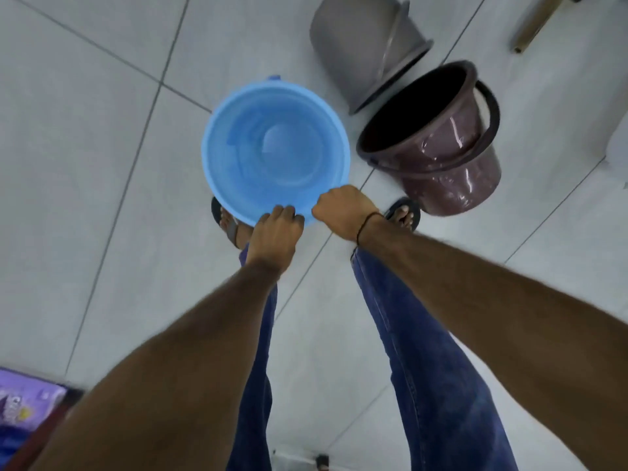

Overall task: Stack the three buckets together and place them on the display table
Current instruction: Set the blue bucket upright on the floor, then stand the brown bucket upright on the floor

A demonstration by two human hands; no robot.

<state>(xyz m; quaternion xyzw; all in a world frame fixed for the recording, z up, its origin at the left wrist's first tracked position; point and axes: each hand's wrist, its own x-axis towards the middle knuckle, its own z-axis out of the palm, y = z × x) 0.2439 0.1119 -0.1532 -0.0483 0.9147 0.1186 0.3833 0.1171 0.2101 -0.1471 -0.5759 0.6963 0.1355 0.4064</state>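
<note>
- Fingers of both my hands grip the blue bucket's near rim, mouth upward.
- Brown bucket lies tipped just right, nearer my right hand.

Open floor is left beside the blue bucket; its right is blocked by the brown bucket and grey bucket.

Pale grey tiled floor with dark grout lines; a purple printed package lies at lower left, a wooden pole upper right.
</note>
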